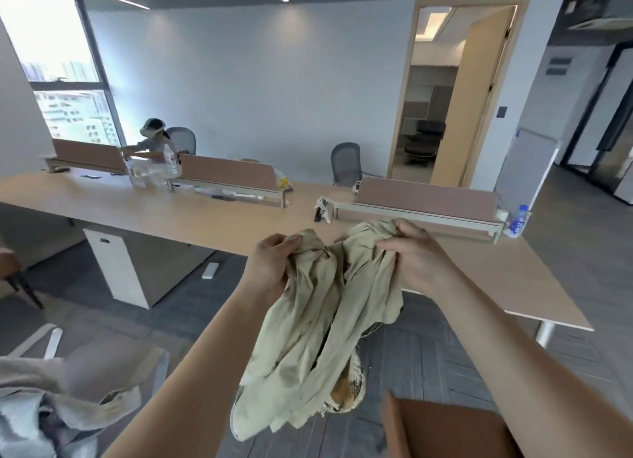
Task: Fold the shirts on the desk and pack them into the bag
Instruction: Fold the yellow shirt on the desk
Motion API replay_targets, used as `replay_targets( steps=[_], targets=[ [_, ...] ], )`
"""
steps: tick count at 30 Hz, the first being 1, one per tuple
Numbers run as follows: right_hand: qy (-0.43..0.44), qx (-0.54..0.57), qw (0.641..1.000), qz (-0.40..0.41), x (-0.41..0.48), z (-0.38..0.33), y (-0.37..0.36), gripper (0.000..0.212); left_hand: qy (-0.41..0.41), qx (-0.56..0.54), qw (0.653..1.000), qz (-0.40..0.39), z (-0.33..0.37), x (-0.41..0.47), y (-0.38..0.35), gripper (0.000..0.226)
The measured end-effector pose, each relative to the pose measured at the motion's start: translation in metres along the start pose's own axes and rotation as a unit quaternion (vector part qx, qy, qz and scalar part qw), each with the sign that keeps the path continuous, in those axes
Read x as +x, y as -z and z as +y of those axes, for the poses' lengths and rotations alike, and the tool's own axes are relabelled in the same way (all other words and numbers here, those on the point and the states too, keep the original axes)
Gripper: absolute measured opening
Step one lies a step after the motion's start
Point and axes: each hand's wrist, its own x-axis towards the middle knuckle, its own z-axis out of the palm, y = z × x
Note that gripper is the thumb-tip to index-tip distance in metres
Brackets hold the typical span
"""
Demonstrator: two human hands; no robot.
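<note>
A crumpled beige shirt [318,324] hangs in the air in front of me, bunched at the top and trailing down toward the floor. My left hand [270,265] grips its upper left part and my right hand [416,257] grips its upper right part. More beige and grey clothing [68,399] lies blurred at the lower left. A brown surface [445,430], maybe a bag or box, shows at the bottom right; I cannot tell which.
A long wooden desk [205,214] with low dividers runs across the room beyond my hands. Another person [150,142] sits at its far left side. A water bottle [517,221] stands near the desk's right end. Grey office chairs [346,163] stand behind the desk.
</note>
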Motion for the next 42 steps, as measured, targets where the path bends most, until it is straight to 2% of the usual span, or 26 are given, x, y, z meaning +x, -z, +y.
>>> replay_targets(
  steps=[7, 9, 11, 14, 16, 20, 23, 26, 27, 30, 31, 37, 40, 42],
  targets=[
    [0.025, -0.041, 0.999, 0.000, 0.100, 0.037, -0.001, 0.030, 0.019, -0.077, 0.997, 0.000, -0.009, 0.106, 0.011, 0.027],
    [0.028, -0.027, 0.999, 0.001, 0.139, 0.044, 0.004, 0.030, 0.021, -0.066, 0.998, 0.000, -0.010, 0.145, 0.006, 0.025],
    [0.035, -0.019, 0.999, -0.004, 0.181, 0.046, 0.013, 0.017, 0.017, -0.044, 0.999, 0.004, -0.007, 0.185, -0.004, 0.024],
    [0.035, -0.009, 0.999, -0.002, 0.241, 0.041, 0.032, 0.030, 0.009, -0.017, 1.000, 0.005, -0.001, 0.248, -0.024, 0.021],
    [0.043, 0.005, 0.999, 0.004, 0.274, 0.032, 0.048, 0.015, 0.012, -0.007, 1.000, -0.004, 0.005, 0.289, -0.041, 0.027],
    [0.068, -0.002, 0.997, 0.019, 0.325, 0.007, 0.084, 0.018, 0.029, -0.029, 0.999, -0.010, 0.018, 0.354, -0.090, 0.044],
    [0.074, -0.020, 0.996, 0.038, 0.357, -0.007, 0.112, 0.015, 0.028, -0.045, 0.997, -0.055, 0.021, 0.398, -0.130, 0.040],
    [0.089, -0.029, 0.994, 0.060, 0.382, -0.014, 0.141, 0.017, -0.001, 0.020, 0.992, -0.121, 0.018, 0.440, -0.166, 0.026],
    [0.093, -0.030, 0.993, 0.068, 0.390, -0.015, 0.151, 0.020, -0.009, 0.046, 0.990, -0.132, 0.016, 0.453, -0.178, 0.019],
    [0.101, -0.020, 0.991, 0.085, 0.417, -0.015, 0.178, 0.053, -0.023, 0.083, 0.986, -0.143, 0.009, 0.494, -0.209, 0.009],
    [0.102, -0.022, 0.990, 0.091, 0.425, -0.015, 0.185, 0.054, -0.023, 0.088, 0.985, -0.150, 0.007, 0.508, -0.219, 0.008],
    [0.065, -0.089, 0.980, 0.163, 0.488, 0.002, 0.212, 0.019, -0.007, 0.078, 0.977, -0.200, -0.021, 0.595, -0.260, 0.015],
    [0.038, -0.112, 0.972, 0.202, 0.518, 0.015, 0.219, 0.034, 0.011, 0.046, 0.973, -0.227, -0.040, 0.633, -0.269, 0.018],
    [0.031, -0.124, 0.967, 0.220, 0.534, 0.024, 0.224, 0.028, 0.021, 0.026, 0.970, -0.240, -0.051, 0.657, -0.269, 0.018]
  ],
)
